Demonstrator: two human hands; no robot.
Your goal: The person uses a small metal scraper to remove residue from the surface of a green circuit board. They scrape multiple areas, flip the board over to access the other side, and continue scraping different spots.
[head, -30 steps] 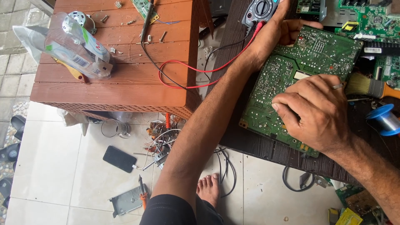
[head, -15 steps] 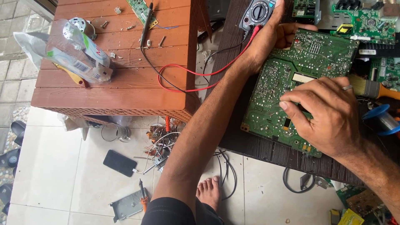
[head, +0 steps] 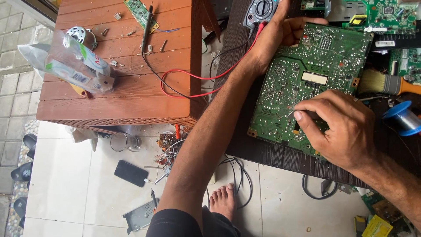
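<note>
Green and thickly dotted with solder joints, the circuit board [head: 307, 79] lies underside up on the dark table [head: 263, 153], and we place everything else from it. We judge the step in hand to be probing the joints one by one. Our right hand [head: 340, 129] rests on the board's near edge, fingers pinched around a thin metal tip [head: 287, 115] whose point touches the solder side near the board's middle; whether it is a probe or tweezers we cannot tell. Our left hand [head: 280, 33] curls over the board's far left corner, steadying it, right beside the grey multimeter [head: 261, 11]. Red and black leads [head: 184, 81] loop from the meter across the wooden table [head: 123, 96], left of the board. A brush [head: 386, 83] and a blue solder spool [head: 405, 116] lie just right of it. Moving on calls for a steady board and a precise shift of the tip to a neighbouring joint.
</note>
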